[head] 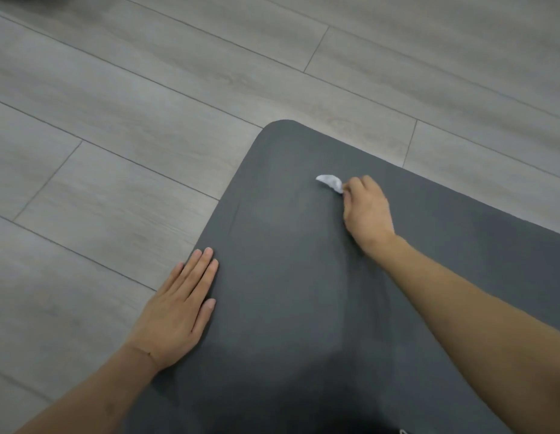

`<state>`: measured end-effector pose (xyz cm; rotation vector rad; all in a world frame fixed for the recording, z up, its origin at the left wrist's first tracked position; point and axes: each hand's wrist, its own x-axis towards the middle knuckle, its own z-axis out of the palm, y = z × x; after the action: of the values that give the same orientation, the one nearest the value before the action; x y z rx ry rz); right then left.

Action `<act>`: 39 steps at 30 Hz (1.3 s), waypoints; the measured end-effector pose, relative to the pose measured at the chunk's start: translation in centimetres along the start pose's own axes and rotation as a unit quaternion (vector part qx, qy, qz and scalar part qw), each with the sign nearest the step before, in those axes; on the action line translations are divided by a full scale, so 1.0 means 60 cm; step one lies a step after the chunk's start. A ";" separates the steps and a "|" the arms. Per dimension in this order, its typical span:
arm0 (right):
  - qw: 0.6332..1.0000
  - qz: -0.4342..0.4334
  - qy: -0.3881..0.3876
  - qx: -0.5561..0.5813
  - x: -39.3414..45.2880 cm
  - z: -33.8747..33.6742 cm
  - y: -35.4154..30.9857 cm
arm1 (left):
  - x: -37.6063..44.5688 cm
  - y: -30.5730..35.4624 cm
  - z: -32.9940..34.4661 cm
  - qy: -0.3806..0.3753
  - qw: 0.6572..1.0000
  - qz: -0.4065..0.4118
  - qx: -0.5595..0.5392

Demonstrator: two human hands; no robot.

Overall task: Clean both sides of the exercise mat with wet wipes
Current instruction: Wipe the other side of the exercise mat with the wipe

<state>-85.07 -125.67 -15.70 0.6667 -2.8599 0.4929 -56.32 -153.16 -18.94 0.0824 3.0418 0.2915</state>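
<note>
Fingers (363, 186) of the right hand (368, 211) are curled inward, pinching a small crumpled wet wipe (330, 182) at their tips. That wipe is white, bunched into a soft pointed wad, and it sticks out to the left of the knuckles, low over or on the exercise mat (288, 245); whether it presses the surface cannot be told. Its folds are slightly blurred.

On the other side, the left hand (178, 308) lies flat, palm down, with 4 straight fingers (203, 264) held close together and the thumb spread to the right. It grasps nothing. Its fingertips and thumb rest on the mat's left edge, while the heel of the palm sits over the floor (115, 89) just beside that edge.

Dark charcoal grey and matte, the mat is smooth-looking with no visible pattern. It lies flat on the floor, its rounded far-left corner pointing away from the person, and it fills the lower right of the view. A faint lighter, hazy patch shows across its middle, between the 2 bare forearms.

Long planks in pale grey wood grain make up the floor, with thin dark seams running diagonally between them. Its finish has a dull, even sheen.
</note>
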 end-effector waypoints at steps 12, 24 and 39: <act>0.995 -0.088 -0.038 0.001 0.044 0.027 -0.074 | -0.001 -0.002 0.002 0.030 0.999 -0.015 0.001; 0.954 -0.276 -0.116 0.014 0.059 0.061 -0.168 | -0.005 -0.007 0.005 0.031 0.999 -0.007 0.012; 0.917 -0.327 -0.226 0.019 0.111 0.098 -0.235 | -0.007 -0.005 0.000 0.031 0.999 -0.015 0.013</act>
<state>-85.06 -142.31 -15.71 1.8589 -2.7398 0.3083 -55.92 -153.47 -18.96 0.0292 3.1055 0.2564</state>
